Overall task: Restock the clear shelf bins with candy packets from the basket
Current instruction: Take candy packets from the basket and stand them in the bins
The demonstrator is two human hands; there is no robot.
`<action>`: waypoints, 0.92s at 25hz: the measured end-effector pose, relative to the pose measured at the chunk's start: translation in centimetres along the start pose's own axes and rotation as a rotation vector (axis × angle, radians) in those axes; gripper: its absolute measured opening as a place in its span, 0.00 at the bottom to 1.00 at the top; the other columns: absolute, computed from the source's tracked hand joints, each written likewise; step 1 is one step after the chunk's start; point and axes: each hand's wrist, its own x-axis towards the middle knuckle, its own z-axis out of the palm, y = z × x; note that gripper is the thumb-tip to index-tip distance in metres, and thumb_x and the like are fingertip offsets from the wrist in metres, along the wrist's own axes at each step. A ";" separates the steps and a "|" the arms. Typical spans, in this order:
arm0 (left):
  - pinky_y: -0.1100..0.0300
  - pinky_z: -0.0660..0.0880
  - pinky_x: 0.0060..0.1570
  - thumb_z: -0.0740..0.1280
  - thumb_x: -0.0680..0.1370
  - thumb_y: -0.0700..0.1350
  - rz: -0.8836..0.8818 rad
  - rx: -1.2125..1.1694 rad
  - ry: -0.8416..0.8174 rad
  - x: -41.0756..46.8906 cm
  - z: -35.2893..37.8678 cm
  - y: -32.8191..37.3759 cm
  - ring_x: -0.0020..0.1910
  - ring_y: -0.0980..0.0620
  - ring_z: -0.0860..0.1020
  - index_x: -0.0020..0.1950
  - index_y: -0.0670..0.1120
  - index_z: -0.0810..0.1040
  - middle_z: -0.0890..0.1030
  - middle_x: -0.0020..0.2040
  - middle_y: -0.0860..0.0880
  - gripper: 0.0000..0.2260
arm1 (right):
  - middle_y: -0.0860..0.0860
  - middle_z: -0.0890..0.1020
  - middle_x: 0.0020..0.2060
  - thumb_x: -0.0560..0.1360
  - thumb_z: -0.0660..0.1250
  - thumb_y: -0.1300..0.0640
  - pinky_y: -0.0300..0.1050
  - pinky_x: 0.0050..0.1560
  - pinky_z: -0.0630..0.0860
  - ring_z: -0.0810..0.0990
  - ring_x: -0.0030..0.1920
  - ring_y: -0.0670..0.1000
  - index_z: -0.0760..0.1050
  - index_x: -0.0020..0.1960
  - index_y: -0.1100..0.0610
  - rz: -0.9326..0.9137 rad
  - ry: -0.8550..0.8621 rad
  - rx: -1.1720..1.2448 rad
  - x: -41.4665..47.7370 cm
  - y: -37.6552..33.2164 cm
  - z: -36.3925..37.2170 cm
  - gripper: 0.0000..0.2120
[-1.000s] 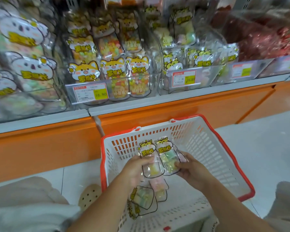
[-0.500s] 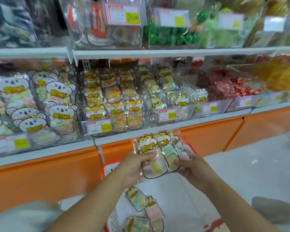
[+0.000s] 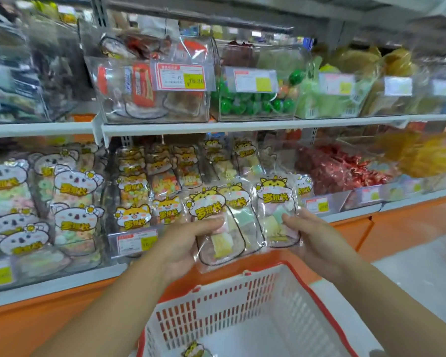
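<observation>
My left hand [image 3: 188, 243] grips a clear candy packet [image 3: 224, 222] with a yellow cartoon-cat label, a second packet tucked behind it. My right hand [image 3: 309, 235] holds another such packet [image 3: 276, 210] by its right side. Both hands are raised above the white basket with a red rim [image 3: 317, 300], in front of the lower shelf. One packet [image 3: 195, 350] lies on the basket floor. The clear bin [image 3: 242, 161] behind the packets holds a few like packets; the bin [image 3: 144, 191] to its left is packed with cat-label packets.
Koala-label packets [image 3: 72, 202] fill the bin at far left. Red sweets [image 3: 340, 171] and yellow snacks [image 3: 428, 155] fill bins to the right. The upper shelf [image 3: 216, 128] carries more bins. An orange base panel [image 3: 49, 315] runs below the lower shelf.
Both hands have lifted the packets out of the basket up to the lower shelf's bins. The right hand has drawn one packet apart to the right. The view has tilted upward.
</observation>
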 end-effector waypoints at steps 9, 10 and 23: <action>0.59 0.81 0.34 0.74 0.70 0.36 0.022 0.057 0.050 2.5 1.0 -0.4 0.43 0.48 0.84 0.73 0.39 0.65 0.84 0.53 0.40 0.33 | 0.43 0.77 0.60 0.53 0.76 0.29 0.52 0.64 0.70 0.75 0.60 0.46 0.71 0.62 0.46 -0.023 -0.003 -0.508 4.1 1.6 3.6 0.42; 0.59 0.81 0.37 0.73 0.72 0.35 0.032 0.070 0.045 2.4 1.4 -0.3 0.41 0.51 0.83 0.73 0.42 0.64 0.83 0.53 0.41 0.31 | 0.42 0.74 0.65 0.51 0.77 0.29 0.54 0.67 0.69 0.73 0.65 0.46 0.67 0.68 0.44 -0.032 -0.034 -0.580 4.5 2.0 4.0 0.49; 0.52 0.77 0.61 0.65 0.81 0.47 0.240 0.156 0.196 4.5 2.4 2.8 0.52 0.60 0.78 0.67 0.58 0.71 0.75 0.60 0.59 0.16 | 0.52 0.67 0.68 0.54 0.83 0.52 0.54 0.67 0.70 0.73 0.65 0.56 0.62 0.67 0.48 -0.167 0.168 -0.534 13.1 -4.4 2.3 0.47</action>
